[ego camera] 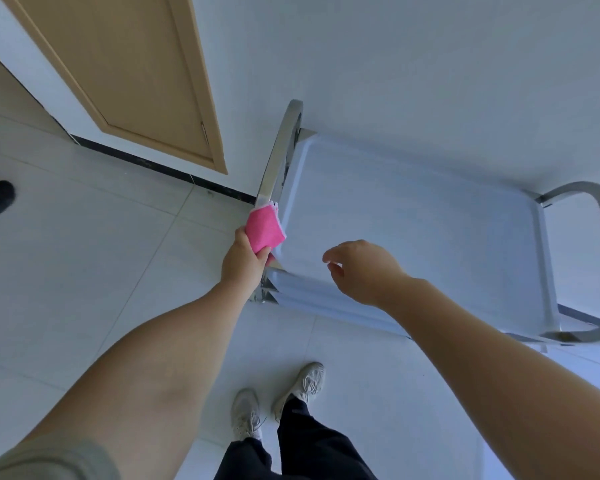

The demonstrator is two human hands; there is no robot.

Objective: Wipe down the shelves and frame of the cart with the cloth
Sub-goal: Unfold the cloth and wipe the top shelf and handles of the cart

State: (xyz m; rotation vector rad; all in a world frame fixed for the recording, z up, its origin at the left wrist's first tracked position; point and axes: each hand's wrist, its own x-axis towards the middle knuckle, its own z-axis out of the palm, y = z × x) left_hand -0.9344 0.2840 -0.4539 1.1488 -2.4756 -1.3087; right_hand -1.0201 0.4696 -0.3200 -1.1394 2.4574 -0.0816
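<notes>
A door (125,74) stands far left of the cart (413,230). Left hand (243,261) fingers pinch the pink cloth (265,230) against the cart's frame (281,147). Right hand (364,271) hovers, fingers loosely curled, empty.

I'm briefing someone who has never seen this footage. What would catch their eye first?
The bright pink cloth, clutched in the left hand against the cart's near-left metal frame bar, stands out from the pale room. Next comes the bare white top shelf of the cart, with the right hand hovering loosely open over its near edge.
</notes>
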